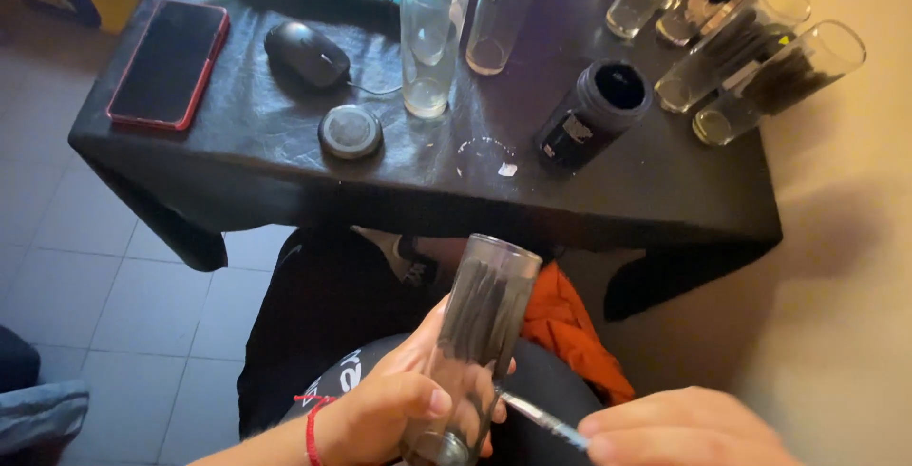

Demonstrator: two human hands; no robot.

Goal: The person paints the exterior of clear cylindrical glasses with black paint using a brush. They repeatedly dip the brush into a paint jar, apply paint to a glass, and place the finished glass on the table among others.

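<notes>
1. Glass tube [484,333], tall and clear with dark strands inside, sits low in the near centre of the view, over our lap and well clear of the table [266,157].
2. Our left hand [399,409] wraps its fingers around the tube's lower half, a closed grip that holds it tilted, its open mouth pointing up and away from us; we judge the tilt gives the other hand a way in at the base.
3. Our right hand [684,428] pinches a thin metal tool [541,418] in a narrow grip, its tip touching the tube near the bottom.
4. Just behind the tube, an orange cloth [570,323] lies on our lap, likely kept within reach for wiping.
5. On the far table stand more glass tubes [760,67] at the right, some filled with the same dark strands, and an empty one [432,29] at the centre.
6. A black jar [594,114] lies tipped with its mouth open; its round lid [351,132] rests apart to the left, near a mouse [306,53] and a phone [169,64].
7. The frame's bottom edge cuts off the tube's base and most of the right hand, so we cannot tell exactly what the tool's tip does, nor what the strands are.
</notes>
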